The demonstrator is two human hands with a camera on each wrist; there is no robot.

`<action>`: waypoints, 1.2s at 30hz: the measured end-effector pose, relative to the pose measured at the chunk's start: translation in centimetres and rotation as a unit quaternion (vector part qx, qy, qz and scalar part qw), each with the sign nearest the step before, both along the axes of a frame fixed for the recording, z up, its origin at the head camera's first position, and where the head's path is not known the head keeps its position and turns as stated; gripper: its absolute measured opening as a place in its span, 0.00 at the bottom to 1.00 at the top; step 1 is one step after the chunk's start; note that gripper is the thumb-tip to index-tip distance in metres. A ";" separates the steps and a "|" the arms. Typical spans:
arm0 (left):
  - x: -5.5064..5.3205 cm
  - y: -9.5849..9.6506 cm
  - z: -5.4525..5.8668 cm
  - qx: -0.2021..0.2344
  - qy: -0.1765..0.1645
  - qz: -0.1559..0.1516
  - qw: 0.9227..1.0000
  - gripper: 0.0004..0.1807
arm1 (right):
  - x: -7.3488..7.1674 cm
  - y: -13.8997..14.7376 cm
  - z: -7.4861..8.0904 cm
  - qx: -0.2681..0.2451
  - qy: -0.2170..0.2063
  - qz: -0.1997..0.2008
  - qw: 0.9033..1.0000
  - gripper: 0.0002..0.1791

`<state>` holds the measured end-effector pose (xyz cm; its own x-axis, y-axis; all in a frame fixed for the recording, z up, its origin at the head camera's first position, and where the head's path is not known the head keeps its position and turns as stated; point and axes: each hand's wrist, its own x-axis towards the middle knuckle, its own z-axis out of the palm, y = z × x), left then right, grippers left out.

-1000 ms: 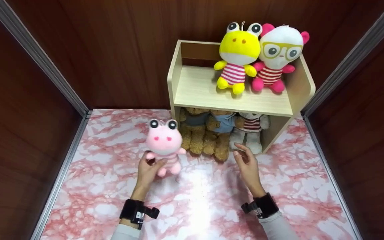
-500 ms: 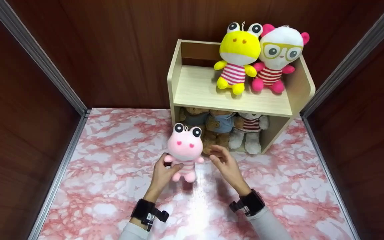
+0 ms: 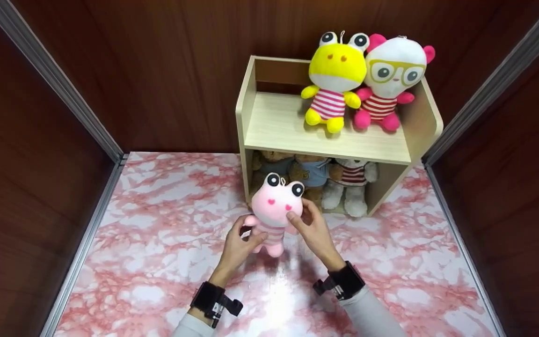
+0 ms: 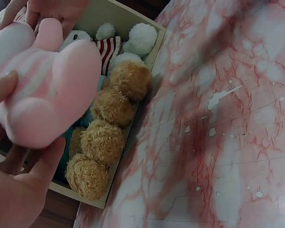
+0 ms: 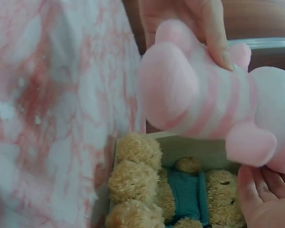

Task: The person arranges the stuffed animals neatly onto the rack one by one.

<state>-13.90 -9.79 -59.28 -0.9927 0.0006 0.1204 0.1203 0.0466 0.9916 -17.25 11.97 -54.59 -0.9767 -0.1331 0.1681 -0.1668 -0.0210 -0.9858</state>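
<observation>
A pink frog plush toy [image 3: 276,206] with round black eyes, heart nostrils and a striped body is held upright in front of the shelf's lower compartment. My left hand [image 3: 236,248] grips its body from the left, thumb across the front. At the other side, my right hand [image 3: 318,236] holds its head, the thumb on the face and the fingers behind. In the left wrist view the toy's feet and striped body [image 4: 28,78] lie between the left thumb and fingers. The right wrist view shows right fingers [image 5: 263,190] close to the toy's arm [image 5: 251,142].
A pale wooden shelf [image 3: 274,126] stands at the back. On top sit a yellow frog plush [image 3: 337,68] and a pink-and-white panda plush [image 3: 395,77]. Below are brown teddy bears [image 3: 310,172] and a white bear [image 3: 353,199]. Dark wood walls [image 3: 171,75] surround the marbled surface [image 3: 157,234].
My left hand has carried the pink frog plush toy to the right. My right hand has come leftward from the white bear and taken hold of the toy's head.
</observation>
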 end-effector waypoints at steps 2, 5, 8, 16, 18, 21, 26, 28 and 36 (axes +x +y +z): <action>0.0 0.0 0.0 0.030 -0.007 -0.016 0.999 0.31 | -0.2 0.1 0.5 -0.014 0.006 -0.014 1.000 0.26; -0.2 0.1 0.2 0.047 -0.013 -0.023 0.999 0.28 | -0.5 0.3 1.2 -0.020 0.019 -0.023 0.999 0.27; -0.4 0.4 0.7 0.039 -0.010 -0.008 0.999 0.22 | -0.6 0.6 1.6 -0.019 0.028 -0.005 0.999 0.30; -1.1 1.4 3.0 0.050 0.024 0.069 0.996 0.15 | 0.2 1.5 0.9 0.003 0.023 0.018 1.000 0.31; -1.3 1.7 3.7 0.057 0.038 0.077 0.995 0.15 | 0.3 1.3 0.6 0.024 0.023 0.018 0.999 0.29; -1.6 2.2 4.5 0.069 0.062 0.076 0.993 0.16 | 0.3 1.0 0.5 0.038 0.033 0.010 0.999 0.25; -1.9 2.7 5.4 0.082 0.081 0.072 0.991 0.17 | -0.1 0.5 1.3 0.047 0.058 -0.012 0.997 0.23; -1.9 2.8 5.7 0.088 0.088 0.066 0.990 0.18 | -0.1 0.4 1.8 0.051 0.066 -0.023 0.996 0.22; -1.9 1.9 5.7 0.135 0.132 -0.001 0.982 0.20 | -0.8 -0.4 4.1 0.027 0.076 -0.071 0.994 0.18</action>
<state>-15.79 -7.92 -53.61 -0.9270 -0.0651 0.3692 0.3744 -0.2140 0.9022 -18.08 11.58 -50.50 -0.9504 -0.0077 0.3111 -0.3109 0.0662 -0.9481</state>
